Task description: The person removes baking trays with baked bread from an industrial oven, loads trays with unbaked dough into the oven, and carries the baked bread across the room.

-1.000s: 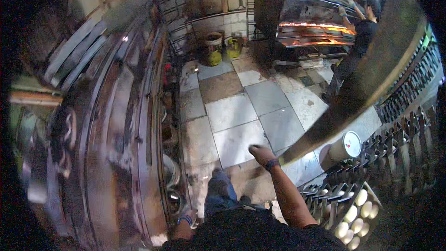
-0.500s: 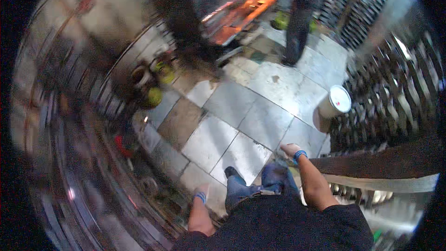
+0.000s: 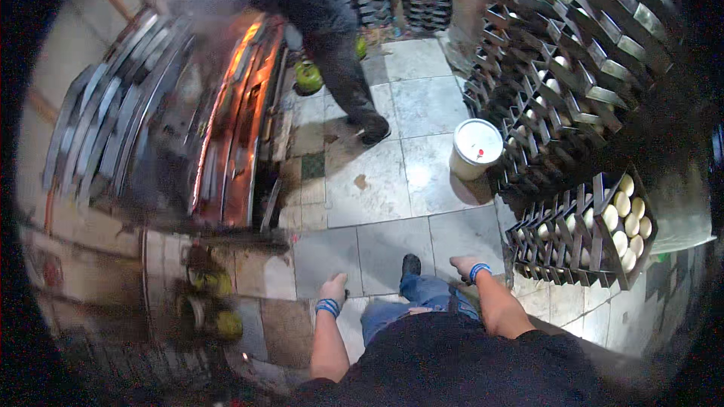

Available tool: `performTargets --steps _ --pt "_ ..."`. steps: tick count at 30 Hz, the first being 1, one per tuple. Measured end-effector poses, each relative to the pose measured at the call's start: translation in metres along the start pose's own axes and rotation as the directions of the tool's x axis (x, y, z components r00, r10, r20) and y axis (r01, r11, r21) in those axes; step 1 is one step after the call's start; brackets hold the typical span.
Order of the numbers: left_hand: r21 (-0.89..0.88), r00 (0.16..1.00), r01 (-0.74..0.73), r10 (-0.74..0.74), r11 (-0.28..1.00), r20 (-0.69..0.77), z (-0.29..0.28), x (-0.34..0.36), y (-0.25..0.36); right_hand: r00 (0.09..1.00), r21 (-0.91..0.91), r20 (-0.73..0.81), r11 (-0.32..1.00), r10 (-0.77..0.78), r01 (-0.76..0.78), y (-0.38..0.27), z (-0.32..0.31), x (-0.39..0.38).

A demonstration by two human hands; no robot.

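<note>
Left hand (image 3: 332, 288): empty, loosely curled, hanging over the tiled floor (image 3: 377, 188).
Right hand (image 3: 464, 266): empty, loosely curled, near the rack of dough balls (image 3: 584, 234).
White bucket (image 3: 475, 148): on the floor beside the rack.

**Item Count**

Hands in view: 2, a left hand (image 3: 332, 289) and a right hand (image 3: 463, 265), each with 1 blue wristband. White lidded bucket (image 3: 475, 148): 1. Green gas cylinders (image 3: 308, 77) by the oven (image 3: 234, 128): 2 were visible. Co-worker (image 3: 324, 22): 1. Nearest rack tray (image 3: 596, 234) held at least 7 pale dough balls (image 3: 623, 203); the exact total could not be counted.
</note>
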State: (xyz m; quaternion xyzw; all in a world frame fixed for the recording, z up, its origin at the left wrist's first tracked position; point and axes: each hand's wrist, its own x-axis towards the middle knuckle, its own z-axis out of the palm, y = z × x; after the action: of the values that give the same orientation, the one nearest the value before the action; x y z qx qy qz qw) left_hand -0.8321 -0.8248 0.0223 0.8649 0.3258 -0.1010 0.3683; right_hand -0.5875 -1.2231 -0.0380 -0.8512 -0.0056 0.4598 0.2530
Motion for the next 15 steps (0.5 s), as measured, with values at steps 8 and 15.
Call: performTargets --steps 8,15 --pt "0.367 0.722 0.341 -0.491 0.866 0.487 -0.041 0.096 0.036 0.998 0.502 0.049 0.865 -0.039 0.009 -0.123 -0.126 0.035" --pt "0.073 0.655 0.679 -0.646 0.731 0.392 -0.064 0.318 0.081 0.992 0.883 0.055 0.459 0.112 -0.100 -0.224 -0.245 0.160"
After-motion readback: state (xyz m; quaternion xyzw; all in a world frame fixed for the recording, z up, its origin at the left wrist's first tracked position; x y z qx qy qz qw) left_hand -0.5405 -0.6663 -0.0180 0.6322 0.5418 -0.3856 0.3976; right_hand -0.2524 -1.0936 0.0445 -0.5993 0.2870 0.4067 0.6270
